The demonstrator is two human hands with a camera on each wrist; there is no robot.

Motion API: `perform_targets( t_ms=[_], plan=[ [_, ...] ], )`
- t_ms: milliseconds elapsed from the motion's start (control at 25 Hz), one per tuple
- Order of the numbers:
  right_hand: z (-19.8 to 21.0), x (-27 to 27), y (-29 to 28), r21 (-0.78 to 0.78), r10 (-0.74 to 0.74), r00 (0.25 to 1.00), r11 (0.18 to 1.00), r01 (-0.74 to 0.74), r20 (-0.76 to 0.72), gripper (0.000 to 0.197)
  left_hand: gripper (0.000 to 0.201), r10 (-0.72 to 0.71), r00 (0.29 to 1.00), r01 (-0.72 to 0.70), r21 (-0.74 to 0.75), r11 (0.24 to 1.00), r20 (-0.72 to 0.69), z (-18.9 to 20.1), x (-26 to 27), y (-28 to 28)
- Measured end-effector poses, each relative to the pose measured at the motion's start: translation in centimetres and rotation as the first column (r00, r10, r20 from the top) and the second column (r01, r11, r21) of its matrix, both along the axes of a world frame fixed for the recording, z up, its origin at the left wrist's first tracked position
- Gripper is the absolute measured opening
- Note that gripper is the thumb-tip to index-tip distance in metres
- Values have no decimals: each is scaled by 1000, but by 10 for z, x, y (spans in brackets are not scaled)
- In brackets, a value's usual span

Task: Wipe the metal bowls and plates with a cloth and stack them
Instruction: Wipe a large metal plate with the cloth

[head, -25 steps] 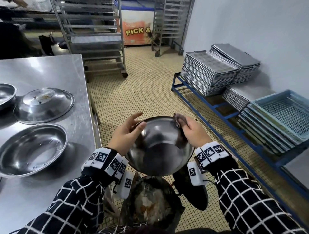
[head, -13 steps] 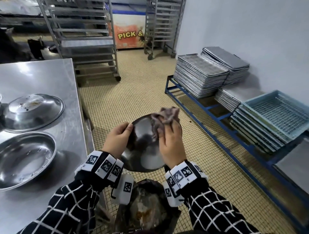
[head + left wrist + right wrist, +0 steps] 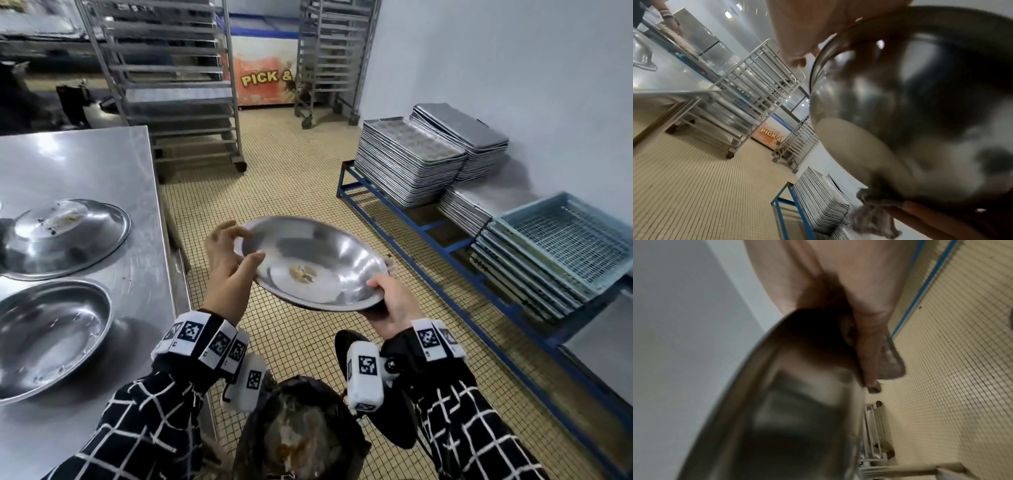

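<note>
The left hand holds the left rim of a metal bowl, with the thumb laid over the edge onto the inner wall and the fingers curled at the rim behind it. The right hand grips the near right rim of the same bowl, thumb on top and fingers underneath, and a grey cloth is bunched under those fingers against the bowl's underside; from the right wrist the cloth shows beyond the fingers. The bowl is up in the air between the 2 hands, over the tiled floor, open side up and tilted toward the person, with a small patch of yellowish scraps near its bottom. Below it, close to the person, stands a dark bin with mess inside. To the left is the steel tabletop, where 1 bowl lies open side up near the front and another lies upside down behind it, its base spotted with bits. To the right, a blue frame carries stacks of metal trays and light blue crates against the wall. Wheeled racks stand further back.
</note>
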State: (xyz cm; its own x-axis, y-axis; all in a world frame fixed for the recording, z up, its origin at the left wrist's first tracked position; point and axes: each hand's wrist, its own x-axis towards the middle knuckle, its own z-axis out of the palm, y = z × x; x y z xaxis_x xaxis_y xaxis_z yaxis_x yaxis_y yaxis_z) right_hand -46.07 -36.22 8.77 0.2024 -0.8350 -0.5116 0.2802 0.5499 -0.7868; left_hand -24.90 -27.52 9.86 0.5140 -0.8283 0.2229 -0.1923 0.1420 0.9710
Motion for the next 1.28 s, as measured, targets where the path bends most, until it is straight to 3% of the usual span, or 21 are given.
perform_targets(
  t_ms=[40,120,160,240,320,360,480,560,640,760,920,1040,1160,1200,1280],
  plan=[
    [-3,3,0,-34,-41,997,999,39,-71,25,34,-5,997,6,21,1000,-71,0,-2,0],
    [-8,11,4,-145,-115,980,985,92,-159,29,46,-44,934,85,100,991,-354,-1,-5,0],
    [-10,15,6,-204,-143,977,973,110,-156,31,40,-47,884,131,150,980,-465,-2,-8,1],
    [-11,23,8,-300,-177,975,945,130,-133,32,20,-35,850,192,248,949,-525,-2,-11,3],
    [-13,27,8,-377,-158,967,923,74,-199,19,6,-19,846,171,237,956,-534,0,-11,4],
    [-15,28,8,-399,-127,958,917,14,-259,17,9,-8,854,142,219,965,-521,1,-8,4],
    [-29,27,4,-344,-35,953,936,-74,-299,50,13,44,901,67,239,969,-431,2,6,6],
    [-34,27,5,-297,-52,965,954,-29,-259,52,12,80,947,20,304,952,-311,-1,19,7],
    [-30,24,10,-357,-54,932,931,-83,-358,41,15,35,992,10,351,936,-123,-3,32,10],
    [-14,31,4,-583,-74,803,727,-363,-592,31,16,-78,995,44,409,911,66,-1,43,13],
    [-8,54,-22,-737,-251,705,385,-555,-663,31,12,-193,980,162,384,909,43,7,32,17],
    [-7,72,-22,-701,-189,677,252,-667,-712,26,14,-197,980,184,304,935,12,15,20,18],
    [-11,82,-1,-655,-105,652,-7,-755,-751,27,14,-139,989,145,202,969,-44,18,20,14],
    [-14,82,6,-610,-70,615,-75,-789,-786,27,14,-119,991,128,182,975,-61,19,22,14],
    [-22,73,14,-472,26,472,-100,-876,-881,28,15,-73,994,85,167,982,-77,21,28,15]
  ],
)
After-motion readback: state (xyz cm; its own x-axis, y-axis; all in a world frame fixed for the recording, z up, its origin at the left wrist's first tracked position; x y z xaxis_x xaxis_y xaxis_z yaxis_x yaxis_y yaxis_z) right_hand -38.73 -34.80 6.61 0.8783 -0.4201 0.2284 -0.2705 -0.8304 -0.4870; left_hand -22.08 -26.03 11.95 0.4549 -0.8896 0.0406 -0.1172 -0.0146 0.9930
